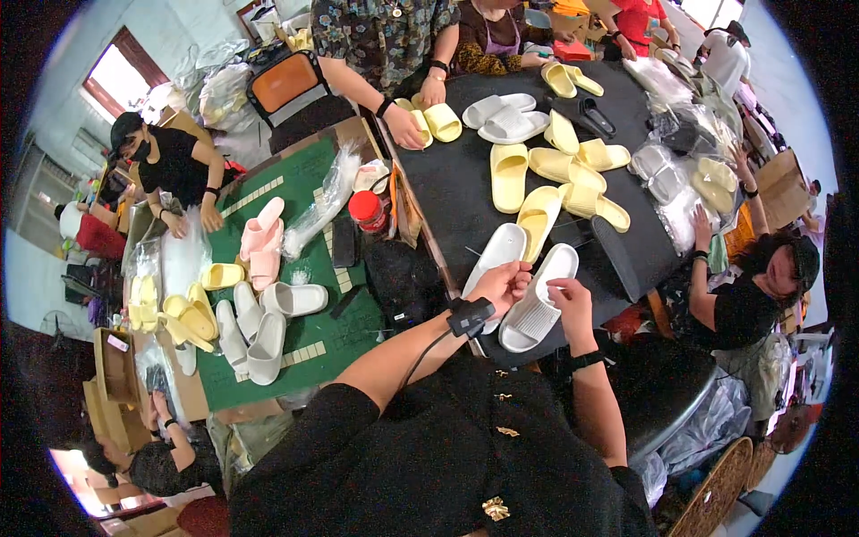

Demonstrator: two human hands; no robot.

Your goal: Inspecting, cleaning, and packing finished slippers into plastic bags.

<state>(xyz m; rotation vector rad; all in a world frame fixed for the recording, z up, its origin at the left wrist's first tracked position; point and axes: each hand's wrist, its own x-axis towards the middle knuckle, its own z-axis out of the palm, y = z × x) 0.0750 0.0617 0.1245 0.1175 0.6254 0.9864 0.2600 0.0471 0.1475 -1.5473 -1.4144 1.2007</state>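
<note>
A pair of white slide slippers lies in front of me at the near edge of the black table (461, 188). My left hand (507, 286) is over the gap between the left slipper (497, 251) and the right slipper (540, 302), fingers curled together. What they hold, if anything, is too small to make out. At the right slipper's ribbed strap is my right hand (574, 306), its fingertips pinched together by the strap's right edge. Whatever sits in that pinch is hidden. Just beyond the pair lies a yellow slipper (540, 215).
More yellow slippers (510, 174) and a grey pair (514, 125) spread across the table. Bagged slippers (667, 174) pile up at the right. Left, a green mat (295, 233) holds pink slippers (263, 234), grey slippers (266, 349) and a red-lidded jar (366, 212). Co-workers surround the tables.
</note>
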